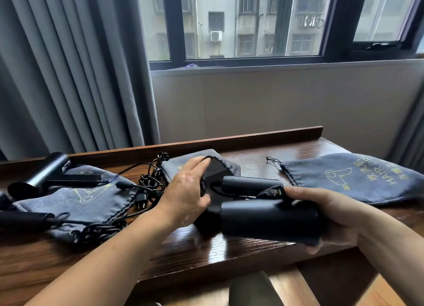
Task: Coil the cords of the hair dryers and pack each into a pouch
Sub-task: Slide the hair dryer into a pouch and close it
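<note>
Now, in the head view, the left hand point(185, 191) pinches the drawstring rim of a grey pouch point(177, 167) with curled fingers point(199, 162), spreading its mouth wide. The right hand point(325, 211) has its fingers wrapped around the barrel of a black hair dryer point(268, 221). The barrel's other end sits at that mouth, with the handle point(250, 185) and plug point(274, 192) alongside. Both hands work near the front edge of the worktop point(254, 166), and a raised wooden lip point(252, 137) closes the back. Bare wood shows between this pouch and a second pouch point(358, 179) to the right. To the left, tangled cords point(151, 184) lie just beside the left hand. Beyond them, more pouches point(75, 198) and another dryer point(46, 172) crowd that end. A curtain point(68, 65) hangs behind.
</note>
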Demonstrator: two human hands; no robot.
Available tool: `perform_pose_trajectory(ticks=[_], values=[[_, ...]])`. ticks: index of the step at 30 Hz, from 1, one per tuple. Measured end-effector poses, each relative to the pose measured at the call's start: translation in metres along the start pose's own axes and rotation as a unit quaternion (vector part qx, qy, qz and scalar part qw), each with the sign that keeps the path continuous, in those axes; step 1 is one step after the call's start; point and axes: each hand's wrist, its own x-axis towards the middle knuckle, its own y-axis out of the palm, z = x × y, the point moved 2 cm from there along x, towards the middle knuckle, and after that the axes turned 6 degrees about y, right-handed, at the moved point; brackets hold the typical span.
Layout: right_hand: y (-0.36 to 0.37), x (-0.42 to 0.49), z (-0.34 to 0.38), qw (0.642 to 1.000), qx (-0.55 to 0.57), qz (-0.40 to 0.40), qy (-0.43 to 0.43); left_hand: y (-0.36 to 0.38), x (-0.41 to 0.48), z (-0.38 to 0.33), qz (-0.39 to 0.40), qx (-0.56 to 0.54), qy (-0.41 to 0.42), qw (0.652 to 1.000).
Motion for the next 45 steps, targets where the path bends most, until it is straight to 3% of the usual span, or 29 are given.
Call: perform_pose_trajectory(ticks=[4,9,16,22,28,34,38,40,43,45], values=[[-0.003,0.01,0.007,0.995,0.026,-0.088,-0.029,0.007,-0.008,-0.01,0.022,0.02,0.043,0.999],[0.009,0.021,0.016,0.99,0.061,-0.112,-0.064,0.021,-0.01,-0.026,0.027,0.029,0.047,0.998],[0.036,0.037,0.021,0.981,-0.049,-0.133,-0.136,0.022,-0.002,-0.046,0.015,0.027,0.049,0.998],[0.038,0.055,0.025,0.97,-0.046,-0.169,-0.166,0.023,0.0,-0.044,0.005,-0.021,0.066,0.998],[0.049,0.074,0.033,0.951,-0.06,-0.24,-0.184,0.03,-0.003,-0.059,-0.033,0.048,0.104,0.993],[0.059,0.085,0.031,0.973,0.039,-0.155,-0.167,0.024,0.004,-0.052,-0.05,0.01,0.127,0.991],[0.069,0.101,0.019,0.963,0.12,-0.158,-0.184,0.035,-0.001,-0.043,-0.035,-0.022,0.134,0.99],[0.071,0.112,0.014,0.963,0.072,-0.183,-0.185,0.04,-0.003,-0.036,-0.056,-0.02,0.133,0.989],[0.069,0.111,0.015,0.961,-0.108,-0.188,-0.172,0.038,-0.006,-0.022,-0.121,0.023,0.103,0.987],[0.058,0.105,0.018,0.932,-0.237,-0.208,-0.181,0.037,-0.01,-0.013,-0.142,0.037,0.081,0.986]])
